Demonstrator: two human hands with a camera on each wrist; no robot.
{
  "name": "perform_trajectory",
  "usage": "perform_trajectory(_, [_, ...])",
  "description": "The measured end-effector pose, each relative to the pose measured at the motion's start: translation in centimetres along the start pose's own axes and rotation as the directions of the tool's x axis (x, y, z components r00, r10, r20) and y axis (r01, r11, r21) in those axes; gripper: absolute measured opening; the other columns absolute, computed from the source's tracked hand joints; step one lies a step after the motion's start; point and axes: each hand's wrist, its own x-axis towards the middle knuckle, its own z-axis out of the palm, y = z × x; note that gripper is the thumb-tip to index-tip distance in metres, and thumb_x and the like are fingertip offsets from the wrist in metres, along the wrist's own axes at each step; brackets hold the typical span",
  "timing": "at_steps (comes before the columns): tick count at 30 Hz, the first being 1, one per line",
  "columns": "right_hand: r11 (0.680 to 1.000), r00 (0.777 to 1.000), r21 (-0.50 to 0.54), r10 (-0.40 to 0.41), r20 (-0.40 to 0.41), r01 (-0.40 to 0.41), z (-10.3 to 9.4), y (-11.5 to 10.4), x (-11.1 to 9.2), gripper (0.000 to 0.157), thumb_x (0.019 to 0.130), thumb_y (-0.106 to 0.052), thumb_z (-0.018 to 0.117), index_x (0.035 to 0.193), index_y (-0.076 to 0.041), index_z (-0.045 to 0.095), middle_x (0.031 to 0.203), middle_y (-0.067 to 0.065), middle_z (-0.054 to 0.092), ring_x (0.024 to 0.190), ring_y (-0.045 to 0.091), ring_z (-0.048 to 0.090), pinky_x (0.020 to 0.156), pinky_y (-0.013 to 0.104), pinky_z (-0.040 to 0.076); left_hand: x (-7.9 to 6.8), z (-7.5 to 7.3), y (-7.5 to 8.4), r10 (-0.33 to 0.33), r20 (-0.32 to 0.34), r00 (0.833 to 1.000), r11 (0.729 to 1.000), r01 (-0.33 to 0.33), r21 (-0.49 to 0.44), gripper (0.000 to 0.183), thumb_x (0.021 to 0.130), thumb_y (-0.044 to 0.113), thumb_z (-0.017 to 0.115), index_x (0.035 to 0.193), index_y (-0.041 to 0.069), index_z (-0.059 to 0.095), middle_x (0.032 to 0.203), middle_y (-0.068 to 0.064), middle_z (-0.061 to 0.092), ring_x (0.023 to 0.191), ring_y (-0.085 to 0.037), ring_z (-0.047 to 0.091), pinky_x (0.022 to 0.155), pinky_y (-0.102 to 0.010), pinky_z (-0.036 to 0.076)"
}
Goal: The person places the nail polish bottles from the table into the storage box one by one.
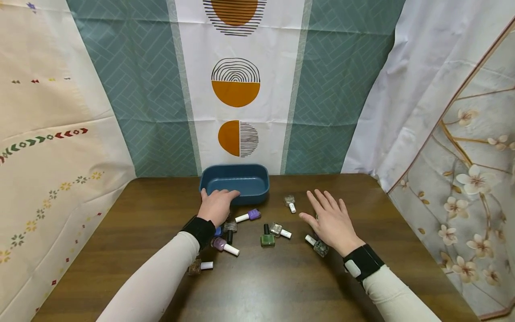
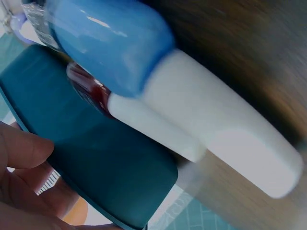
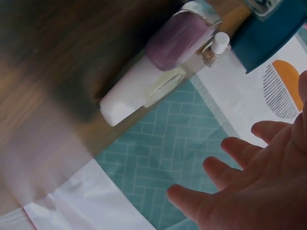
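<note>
My left hand (image 1: 216, 206) hovers by the near left side of a blue tray (image 1: 257, 200), its fingers loosely bent. In the left wrist view the thumb overlaps the tray's wall; no grip shows. Below that hand lie a blue nail polish bottle (image 2: 110, 43) and a dark red one (image 2: 88, 88), both white-capped. My right hand (image 1: 332, 223) is spread palm down over the table's right part, holding nothing. Closest to it lies a dark glitter nail polish bottle (image 1: 321, 248). A mauve bottle (image 2: 24, 26) is partly cut off in the left wrist view.
On the brown table (image 1: 257, 286) lie a green bottle (image 1: 267, 240), a violet one (image 1: 254, 214), a purple one (image 1: 219, 243), a brown glitter one (image 1: 195, 267) and clear glitter ones (image 1: 276, 229). Hanging cloths (image 1: 330, 112) border the table's back and sides.
</note>
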Motion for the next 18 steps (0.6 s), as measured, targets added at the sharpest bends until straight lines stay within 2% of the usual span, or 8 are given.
perform_trajectory(8, [1.000, 1.000, 0.001, -0.030, -0.009, 0.030, -0.1, -1.2, 1.0, 0.080, 0.111, -0.055, 0.062, 0.172, -0.011, 0.038, 0.175, 0.020, 0.038, 0.163, 0.046, 0.029, 0.126, 0.076, 0.019, 0.4, 0.1, 1.5, 0.003, 0.000, 1.000, 1.000, -0.003, -0.007, 0.055, 0.105, -0.010, 0.061, 0.151, 0.019, 0.068, 0.140, -0.012, 0.074, 0.129, -0.043, 0.065, 0.117, -0.087, 0.020])
perform_trajectory(13, [0.998, 0.998, -0.006, -0.064, 0.013, 0.064, -0.1, -2.6, 2.4, 0.081, 0.111, -0.057, 0.060, 0.173, -0.012, 0.036, 0.176, 0.017, 0.037, 0.164, 0.044, 0.027, 0.127, 0.075, 0.018, 0.6, 0.1, 2.1, 0.003, -0.013, 1.000, 1.000, -0.004, -0.015, 0.053, 0.105, -0.010, 0.061, 0.149, 0.018, 0.070, 0.139, -0.013, 0.074, 0.129, -0.043, 0.065, 0.117, -0.087, 0.022])
perform_trajectory(18, [0.994, 0.994, -0.020, -0.104, 0.020, 0.105, 0.1, -4.3, 3.9, 0.080, 0.111, -0.059, 0.059, 0.172, -0.012, 0.039, 0.175, 0.016, 0.039, 0.163, 0.042, 0.029, 0.127, 0.074, 0.021, 0.6, 0.4, 2.5, 0.002, 0.003, 1.000, 1.000, -0.002, -0.016, 0.054, 0.105, -0.009, 0.063, 0.151, 0.020, 0.069, 0.140, -0.011, 0.074, 0.129, -0.042, 0.065, 0.118, -0.087, 0.021])
